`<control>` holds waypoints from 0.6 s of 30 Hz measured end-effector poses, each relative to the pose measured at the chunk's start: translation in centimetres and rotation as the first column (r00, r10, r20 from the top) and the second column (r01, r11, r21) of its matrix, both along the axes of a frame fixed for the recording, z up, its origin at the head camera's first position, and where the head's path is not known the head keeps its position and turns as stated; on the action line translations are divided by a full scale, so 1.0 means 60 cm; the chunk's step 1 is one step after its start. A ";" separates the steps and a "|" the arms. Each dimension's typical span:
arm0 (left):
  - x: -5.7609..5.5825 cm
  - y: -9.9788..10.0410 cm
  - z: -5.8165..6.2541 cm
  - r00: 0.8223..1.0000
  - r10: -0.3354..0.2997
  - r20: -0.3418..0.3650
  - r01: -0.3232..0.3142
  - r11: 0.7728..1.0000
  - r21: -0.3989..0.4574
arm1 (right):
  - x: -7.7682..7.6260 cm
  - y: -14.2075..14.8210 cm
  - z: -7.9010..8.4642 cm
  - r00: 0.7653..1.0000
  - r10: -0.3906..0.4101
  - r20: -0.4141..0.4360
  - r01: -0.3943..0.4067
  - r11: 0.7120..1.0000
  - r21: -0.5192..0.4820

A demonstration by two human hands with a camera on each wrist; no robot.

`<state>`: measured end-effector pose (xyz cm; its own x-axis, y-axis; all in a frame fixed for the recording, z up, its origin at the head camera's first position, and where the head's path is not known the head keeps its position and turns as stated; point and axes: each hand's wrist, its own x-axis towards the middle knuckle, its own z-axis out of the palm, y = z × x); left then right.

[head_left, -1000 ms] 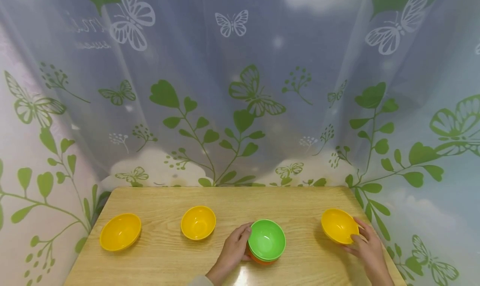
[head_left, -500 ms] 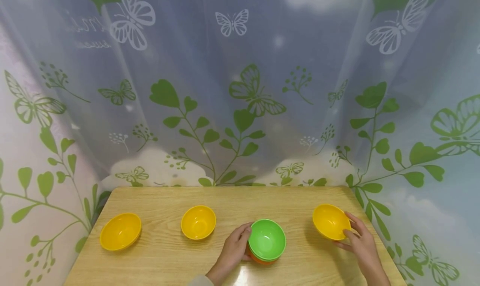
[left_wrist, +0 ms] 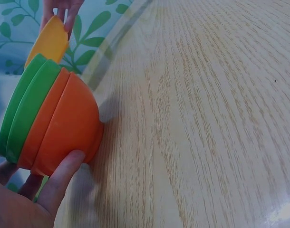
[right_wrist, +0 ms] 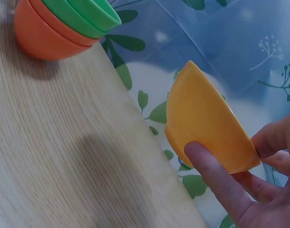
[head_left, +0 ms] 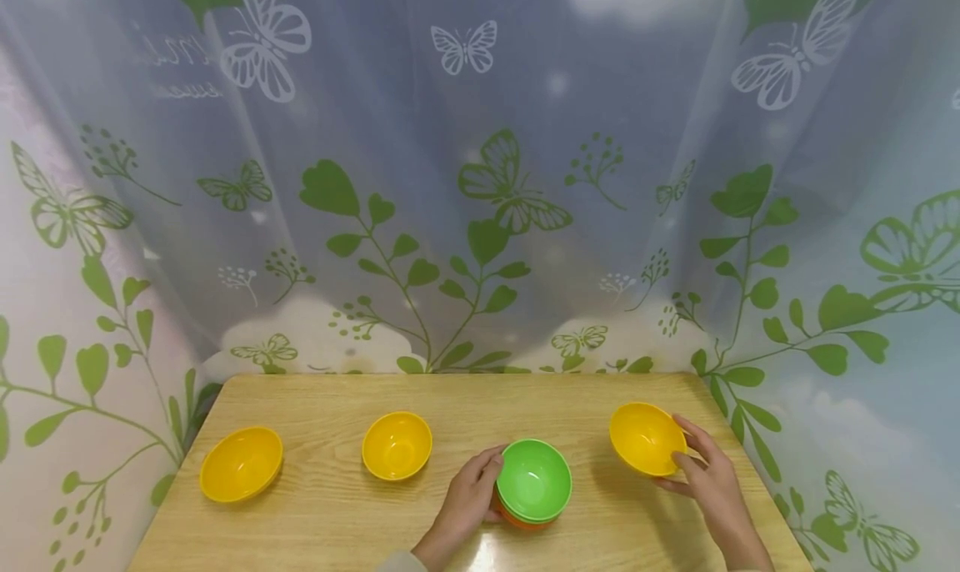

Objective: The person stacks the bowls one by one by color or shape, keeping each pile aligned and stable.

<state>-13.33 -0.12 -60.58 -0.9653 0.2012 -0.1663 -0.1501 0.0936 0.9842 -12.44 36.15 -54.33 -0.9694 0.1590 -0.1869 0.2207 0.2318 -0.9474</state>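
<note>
In the head view, my right hand (head_left: 709,480) holds a yellow bowl (head_left: 647,439) by its right side. The right wrist view shows this bowl (right_wrist: 204,118) tilted and raised off the table, its shadow on the wood. My left hand (head_left: 468,493) grips the left side of a stack of nested bowls, with a green bowl (head_left: 535,480) on top. In the left wrist view, two green rims sit above two orange bowls (left_wrist: 71,123), and the stack stands on the table. One left finger lies low against the orange side.
Two more yellow bowls stand on the wooden table (head_left: 322,505): one bowl (head_left: 397,445) left of the stack, another bowl (head_left: 242,464) near the left edge. A curtain (head_left: 420,222) with butterflies and leaves hangs behind the table and along its sides.
My right hand has carried the yellow bowl leftward and slightly farther back, nearer the stack. My left hand, the stack and the other two yellow bowls have stayed put.
</note>
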 end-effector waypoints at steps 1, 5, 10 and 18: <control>0.000 0.000 0.000 1.000 0.000 0.000 0.000 1.000 0.001 | 0.000 -0.002 0.001 1.000 0.003 -0.002 -0.003 1.000 0.000; 0.000 0.000 -0.001 1.000 0.003 0.002 -0.003 1.000 0.003 | -0.001 -0.012 0.004 1.000 0.024 -0.015 -0.024 1.000 -0.006; 0.000 0.000 0.000 1.000 0.002 0.006 -0.003 1.000 0.011 | -0.002 -0.024 0.009 0.999 0.044 -0.030 -0.043 0.999 0.008; 0.001 0.000 0.002 1.000 0.005 0.008 -0.005 1.000 -0.007 | -0.001 -0.046 0.018 0.994 0.088 -0.064 -0.088 0.996 0.007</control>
